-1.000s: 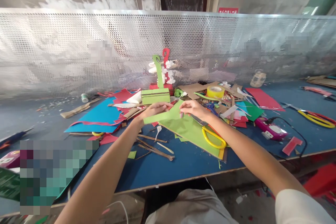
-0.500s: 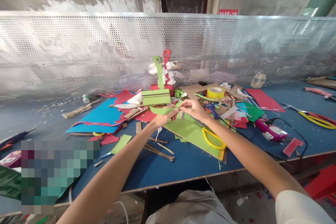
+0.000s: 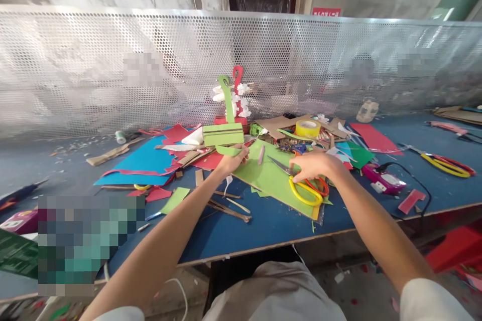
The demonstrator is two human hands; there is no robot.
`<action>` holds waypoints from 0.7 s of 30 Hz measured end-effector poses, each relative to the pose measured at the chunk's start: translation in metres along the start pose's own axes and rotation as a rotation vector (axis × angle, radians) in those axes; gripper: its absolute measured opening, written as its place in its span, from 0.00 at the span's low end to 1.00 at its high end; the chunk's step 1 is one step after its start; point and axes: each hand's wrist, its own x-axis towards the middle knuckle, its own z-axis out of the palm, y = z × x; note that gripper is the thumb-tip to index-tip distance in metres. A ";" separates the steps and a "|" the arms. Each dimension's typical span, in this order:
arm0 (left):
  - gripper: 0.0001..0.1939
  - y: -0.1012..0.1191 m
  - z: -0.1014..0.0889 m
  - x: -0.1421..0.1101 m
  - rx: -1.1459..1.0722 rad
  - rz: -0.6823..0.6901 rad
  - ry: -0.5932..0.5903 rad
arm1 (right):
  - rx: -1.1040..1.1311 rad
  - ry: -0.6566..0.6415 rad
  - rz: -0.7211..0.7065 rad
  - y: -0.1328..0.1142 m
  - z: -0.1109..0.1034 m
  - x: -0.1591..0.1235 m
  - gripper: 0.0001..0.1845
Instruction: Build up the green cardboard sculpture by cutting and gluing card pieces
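head view, looking forward and down over a blue worktable [image 3: 263, 235] strewn with card offcuts. the left hand [image 3: 232, 162] is nearly closed, thumb and fingers pinched on one end of a narrow green paper strip [image 3: 228, 150]; the strip arches free of the table, its other end unsupported, so the pinch alone keeps it lifted and clear of the clutter beneath. the right hand [image 3: 315, 164] lies palm down, fingers loosely curled over the loops of the yellow-handled scissors [image 3: 304, 191]; it touches them, but whether the fingers have passed through the loops cannot be told. the scissors rest flat on a large green card sheet [image 3: 269, 175], blades pointing away from the person toward the far left, handles nearest the right hand, an orientation that suits a pick-up without turning the tool. a small pinkish stick [image 3: 261, 154] lies on the same sheet between the two hands. beyond the left hand stands a green card box [image 3: 223, 135] with an upright green hook shape [image 3: 227, 98] rising behind it. a roll of yellow tape [image 3: 308, 128] sits farther back to the right; a pink glue gun [image 3: 382, 180] with its black cord lies at the right. a perforated metal screen [image 3: 113, 60] closes off the far edge of the table.
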 end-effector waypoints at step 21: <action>0.11 0.017 -0.013 0.008 -0.408 0.039 0.494 | 0.999 0.342 -0.517 -0.049 0.015 0.069 0.22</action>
